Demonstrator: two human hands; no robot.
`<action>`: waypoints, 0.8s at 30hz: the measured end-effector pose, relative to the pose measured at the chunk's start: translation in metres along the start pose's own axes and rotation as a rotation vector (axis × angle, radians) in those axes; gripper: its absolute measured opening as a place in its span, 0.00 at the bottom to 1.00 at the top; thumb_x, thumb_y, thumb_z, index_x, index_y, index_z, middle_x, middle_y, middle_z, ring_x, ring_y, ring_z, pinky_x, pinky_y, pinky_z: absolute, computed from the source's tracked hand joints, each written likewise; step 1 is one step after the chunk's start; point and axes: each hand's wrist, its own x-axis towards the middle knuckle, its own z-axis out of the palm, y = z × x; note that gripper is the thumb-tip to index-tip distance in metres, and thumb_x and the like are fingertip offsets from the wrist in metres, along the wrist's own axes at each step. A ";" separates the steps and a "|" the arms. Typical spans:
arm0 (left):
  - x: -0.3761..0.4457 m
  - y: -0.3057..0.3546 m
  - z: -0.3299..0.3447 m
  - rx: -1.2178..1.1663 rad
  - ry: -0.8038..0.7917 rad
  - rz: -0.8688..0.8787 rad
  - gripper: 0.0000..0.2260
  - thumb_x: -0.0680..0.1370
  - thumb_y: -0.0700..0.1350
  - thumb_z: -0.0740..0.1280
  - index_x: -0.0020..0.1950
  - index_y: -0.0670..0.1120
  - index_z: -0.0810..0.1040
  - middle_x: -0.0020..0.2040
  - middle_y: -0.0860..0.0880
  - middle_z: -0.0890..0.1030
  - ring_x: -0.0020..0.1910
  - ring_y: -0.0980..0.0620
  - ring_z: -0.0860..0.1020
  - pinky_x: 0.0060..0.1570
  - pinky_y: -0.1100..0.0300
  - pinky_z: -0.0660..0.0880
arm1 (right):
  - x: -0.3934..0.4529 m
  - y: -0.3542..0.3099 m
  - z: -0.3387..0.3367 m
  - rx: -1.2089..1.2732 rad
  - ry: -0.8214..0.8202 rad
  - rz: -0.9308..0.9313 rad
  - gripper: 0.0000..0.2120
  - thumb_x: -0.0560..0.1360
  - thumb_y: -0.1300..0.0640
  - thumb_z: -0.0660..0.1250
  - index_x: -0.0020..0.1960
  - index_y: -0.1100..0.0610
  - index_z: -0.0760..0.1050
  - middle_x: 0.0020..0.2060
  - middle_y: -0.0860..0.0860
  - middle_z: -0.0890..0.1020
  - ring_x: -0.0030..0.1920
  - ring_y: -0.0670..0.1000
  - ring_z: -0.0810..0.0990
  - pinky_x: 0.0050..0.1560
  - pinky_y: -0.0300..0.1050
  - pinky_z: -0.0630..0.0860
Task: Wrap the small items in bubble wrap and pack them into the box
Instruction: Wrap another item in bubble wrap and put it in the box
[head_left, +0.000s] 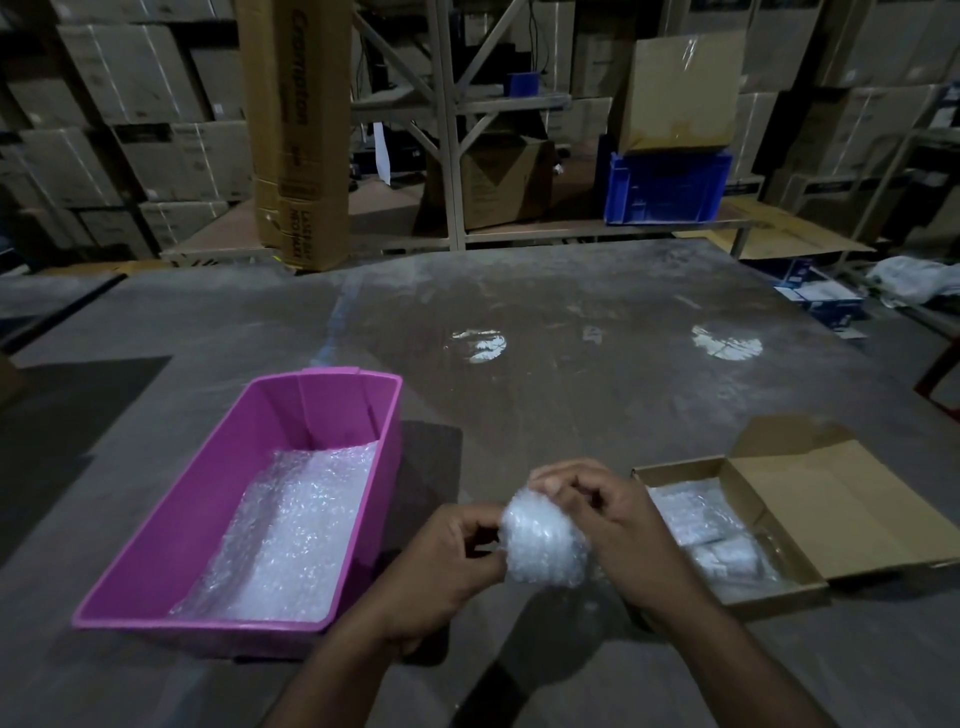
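Left of the hands sits the pink bin (332, 400), lined with bubble wrap. The left hand (441, 566) pinches one end of the bubble-wrapped bundle (543, 540), and the right hand (608, 519) curls over its other side. The bundle looks light, soft and springy; hold its loose ends. The cardboard box (779, 587) lies just right.

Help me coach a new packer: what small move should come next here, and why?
Probably finish tucking the loose wrap end. Both hands, left hand and right hand, grip the bubble-wrapped bundle above the table, beside the open cardboard box, which already holds wrapped pieces; closing the wrap would let it go in.
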 end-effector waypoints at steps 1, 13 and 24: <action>0.001 -0.001 0.001 -0.043 0.054 -0.003 0.10 0.75 0.38 0.74 0.56 0.44 0.86 0.56 0.43 0.86 0.59 0.48 0.83 0.59 0.56 0.77 | -0.001 0.000 0.001 0.038 -0.028 0.032 0.13 0.79 0.47 0.64 0.51 0.52 0.84 0.50 0.43 0.83 0.53 0.43 0.82 0.53 0.36 0.77; 0.006 -0.027 0.012 -0.152 0.316 -0.080 0.16 0.71 0.43 0.77 0.57 0.49 0.82 0.56 0.43 0.84 0.54 0.49 0.81 0.52 0.54 0.78 | -0.013 0.009 0.002 -0.019 -0.118 0.006 0.14 0.76 0.47 0.73 0.61 0.48 0.80 0.52 0.46 0.85 0.54 0.47 0.83 0.57 0.55 0.80; 0.023 -0.029 0.012 -0.116 0.265 -0.194 0.13 0.79 0.38 0.70 0.63 0.47 0.80 0.59 0.46 0.84 0.55 0.54 0.82 0.50 0.60 0.79 | 0.011 0.018 -0.039 -0.293 0.076 -0.017 0.19 0.78 0.57 0.71 0.66 0.44 0.77 0.58 0.39 0.81 0.56 0.38 0.81 0.57 0.42 0.80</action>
